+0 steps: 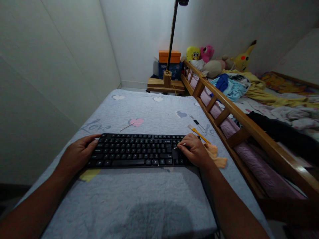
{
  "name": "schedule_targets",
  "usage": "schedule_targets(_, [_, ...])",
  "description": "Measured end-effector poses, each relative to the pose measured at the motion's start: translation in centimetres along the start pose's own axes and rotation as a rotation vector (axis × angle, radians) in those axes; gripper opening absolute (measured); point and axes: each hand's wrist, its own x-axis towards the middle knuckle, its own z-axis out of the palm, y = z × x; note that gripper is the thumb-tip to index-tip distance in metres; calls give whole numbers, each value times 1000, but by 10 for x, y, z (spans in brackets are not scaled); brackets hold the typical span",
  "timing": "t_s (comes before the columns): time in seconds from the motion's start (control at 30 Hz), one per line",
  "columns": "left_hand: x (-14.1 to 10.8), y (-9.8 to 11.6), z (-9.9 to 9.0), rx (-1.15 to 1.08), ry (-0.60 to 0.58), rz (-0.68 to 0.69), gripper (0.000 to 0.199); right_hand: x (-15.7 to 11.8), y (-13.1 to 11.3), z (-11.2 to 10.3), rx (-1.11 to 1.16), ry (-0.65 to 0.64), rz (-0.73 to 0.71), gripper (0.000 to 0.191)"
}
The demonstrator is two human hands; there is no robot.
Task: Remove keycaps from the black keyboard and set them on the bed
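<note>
A black keyboard [139, 151] lies flat across the bed-like surface in front of me. My left hand [79, 151] grips its left end, thumb and fingers at the edge. Over the number keys at the right end, my right hand [193, 149] pinches a thin white cotton swab [175, 147], its tip close to the keys. A second cotton swab [127, 127] rests on the cover behind the keyboard. Beyond my right hand are a flat brush with a yellow-orange handle [199, 133] and a slim metal tool with a black grip [196, 122]. An orange cloth [217, 157] lies partly behind my right wrist.
A pale blue cover with hearts [139, 196] spreads under everything. Along the right runs a wooden rail [229, 114], with clothes [231, 87] and plush toys [241, 61] behind it. At the back stand a wooden base with a pole [166, 81] and an orange box [169, 56].
</note>
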Motion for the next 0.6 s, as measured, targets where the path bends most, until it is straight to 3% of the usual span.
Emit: schedule_targets(0.6, [-1, 0, -1, 8, 0, 0, 53, 6, 3, 10, -60, 48, 14, 13])
